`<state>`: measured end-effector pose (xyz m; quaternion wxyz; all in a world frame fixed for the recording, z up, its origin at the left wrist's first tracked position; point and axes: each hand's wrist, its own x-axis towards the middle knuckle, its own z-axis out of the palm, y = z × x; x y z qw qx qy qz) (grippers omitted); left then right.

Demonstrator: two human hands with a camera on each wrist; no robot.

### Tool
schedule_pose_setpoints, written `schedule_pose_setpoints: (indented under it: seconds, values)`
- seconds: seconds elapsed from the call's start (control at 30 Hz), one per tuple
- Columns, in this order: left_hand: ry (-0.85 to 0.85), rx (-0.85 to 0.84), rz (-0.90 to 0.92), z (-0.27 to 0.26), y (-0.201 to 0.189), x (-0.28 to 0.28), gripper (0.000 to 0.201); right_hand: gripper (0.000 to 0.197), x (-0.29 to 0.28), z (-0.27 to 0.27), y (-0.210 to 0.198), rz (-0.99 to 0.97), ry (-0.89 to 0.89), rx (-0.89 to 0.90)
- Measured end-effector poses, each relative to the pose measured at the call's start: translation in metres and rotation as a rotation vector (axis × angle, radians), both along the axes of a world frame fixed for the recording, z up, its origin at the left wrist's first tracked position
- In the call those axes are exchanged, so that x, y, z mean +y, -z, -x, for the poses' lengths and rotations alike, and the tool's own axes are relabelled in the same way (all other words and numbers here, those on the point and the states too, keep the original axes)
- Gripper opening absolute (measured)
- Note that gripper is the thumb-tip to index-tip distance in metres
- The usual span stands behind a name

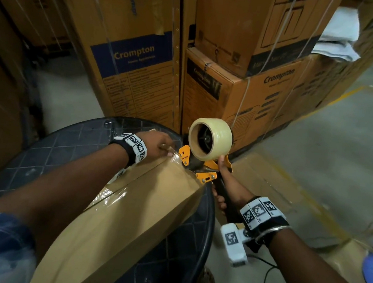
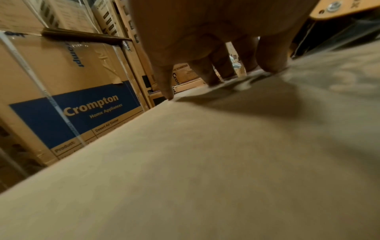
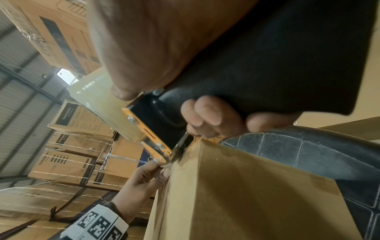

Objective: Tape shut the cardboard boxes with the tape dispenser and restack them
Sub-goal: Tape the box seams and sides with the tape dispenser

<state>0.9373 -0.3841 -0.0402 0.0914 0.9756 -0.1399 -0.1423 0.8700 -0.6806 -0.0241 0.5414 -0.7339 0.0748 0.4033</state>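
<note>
A long plain cardboard box [image 1: 129, 222] lies across a round black table [image 1: 73, 140], clear tape along its top seam. My left hand [image 1: 158, 145] presses its fingertips [image 2: 271, 65] onto the tape at the box's far end [image 2: 205, 146]. My right hand [image 1: 228, 190] grips the black handle [image 3: 277, 65] of the yellow tape dispenser [image 1: 204, 163], whose clear tape roll [image 1: 212, 139] stands above that far corner. The dispenser's blade end [image 3: 162, 155] meets the box edge [image 3: 236, 186] just beside the left hand [image 3: 144, 178].
Stacked Crompton cartons [image 1: 132, 53] with plastic straps rise close behind the table, with more to the right [image 1: 265, 85]. A flat wrapped carton [image 1: 289, 195] lies on the concrete floor to the right. A cable [image 1: 266, 277] trails below my right wrist.
</note>
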Motion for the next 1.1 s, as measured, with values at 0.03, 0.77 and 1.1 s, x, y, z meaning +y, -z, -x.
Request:
schedule_pose_setpoints:
  seconds: [0.03,0.77,1.1]
  values:
    - [0.007,-0.003,-0.010,0.000,0.000,0.000,0.037,0.092,0.000,0.000,-0.001,-0.002,-0.006,-0.003]
    - [-0.035,0.079,-0.090,0.013,-0.015,-0.033,0.030,0.099,-0.035,0.030,0.005,0.038,0.052,-0.043]
    - [-0.027,0.024,0.062,0.029,-0.008,-0.050,0.037,0.093,-0.033,0.029,0.006,0.011,0.048,-0.043]
